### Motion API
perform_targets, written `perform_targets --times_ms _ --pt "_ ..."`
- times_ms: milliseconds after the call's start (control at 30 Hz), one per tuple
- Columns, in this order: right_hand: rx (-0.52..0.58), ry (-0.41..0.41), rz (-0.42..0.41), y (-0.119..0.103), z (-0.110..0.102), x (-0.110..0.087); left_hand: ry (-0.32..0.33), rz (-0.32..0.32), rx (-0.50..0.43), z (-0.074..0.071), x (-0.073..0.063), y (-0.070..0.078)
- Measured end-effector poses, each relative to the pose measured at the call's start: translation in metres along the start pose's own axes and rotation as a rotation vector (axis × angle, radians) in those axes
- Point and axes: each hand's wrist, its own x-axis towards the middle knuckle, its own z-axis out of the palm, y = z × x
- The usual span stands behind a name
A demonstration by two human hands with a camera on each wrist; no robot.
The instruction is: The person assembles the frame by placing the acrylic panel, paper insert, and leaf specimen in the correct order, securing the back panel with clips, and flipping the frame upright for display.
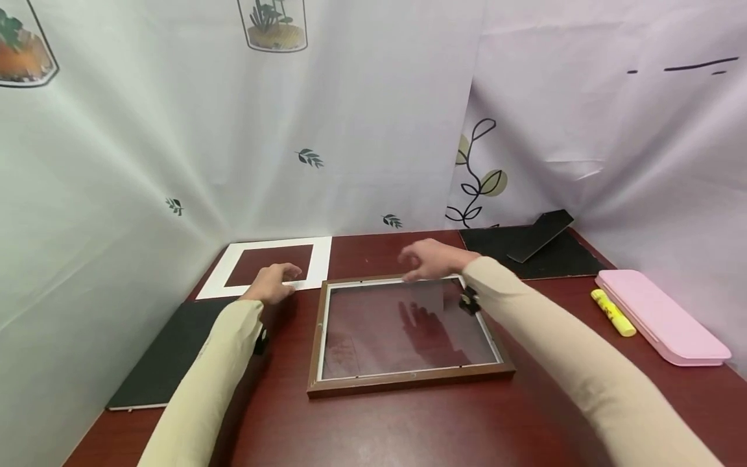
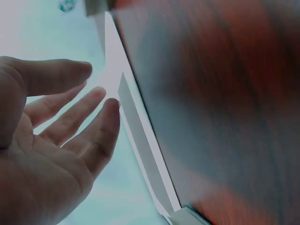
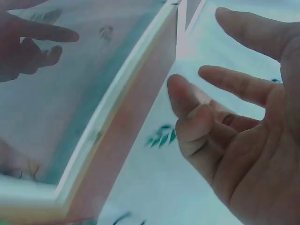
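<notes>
A brown wooden picture frame [image 1: 411, 383] with a glass pane lies on the table, its white inner edge facing up. My right hand [image 1: 434, 259] hovers above the frame's far right part, fingers loosely bent and holding nothing; its reflection shows in the glass. In the right wrist view the bent fingers [image 3: 192, 131] are apart from the frame [image 3: 112, 122]. My left hand [image 1: 271, 283] is over the near edge of a white mat board [image 1: 321, 259], left of the frame. Its fingers [image 2: 101, 136] are relaxed, with nothing between them and the thumb.
A black panel [image 1: 160, 353] lies at the left under my forearm. At the back right is a black backing board [image 1: 560, 256] with an easel leg [image 1: 543, 237]. A pink case [image 1: 665, 318] and a yellow marker-like tube [image 1: 613, 312] lie at the right. Printed white cloth [image 1: 362, 117] hangs behind the table.
</notes>
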Motion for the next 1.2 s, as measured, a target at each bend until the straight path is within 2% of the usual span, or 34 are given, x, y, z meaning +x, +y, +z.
perform_targets --times_ms 100,200,433,567,733,833,933,1067,1200 --pt "0.026 -0.013 -0.001 -0.017 0.002 0.032 -0.022 -0.053 0.023 0.003 0.013 -0.005" --pt "0.088 -0.023 0.010 -0.031 0.009 0.055 -0.039 -0.081 0.002 0.008 0.023 -0.010" --pt "0.225 -0.033 0.027 -0.051 0.029 0.083 0.008 -0.093 -0.080 0.017 0.031 -0.023" --pt "0.302 -0.032 0.044 -0.055 0.034 0.088 0.006 -0.043 -0.049 0.016 0.033 -0.028" --pt "0.399 -0.007 0.068 -0.055 0.036 0.090 -0.063 0.028 0.034 0.006 0.032 -0.031" --pt "0.467 0.032 0.088 -0.054 0.038 0.091 -0.093 0.075 0.016 -0.003 0.032 -0.030" --pt "0.541 0.073 0.109 -0.052 0.040 0.092 -0.121 0.122 -0.043 -0.012 0.034 -0.028" --pt "0.643 0.109 0.116 -0.052 0.040 0.090 -0.140 0.167 -0.100 -0.022 0.039 -0.018" --pt "0.733 0.190 0.113 -0.052 0.038 0.088 -0.123 0.233 -0.128 -0.027 0.047 0.007"
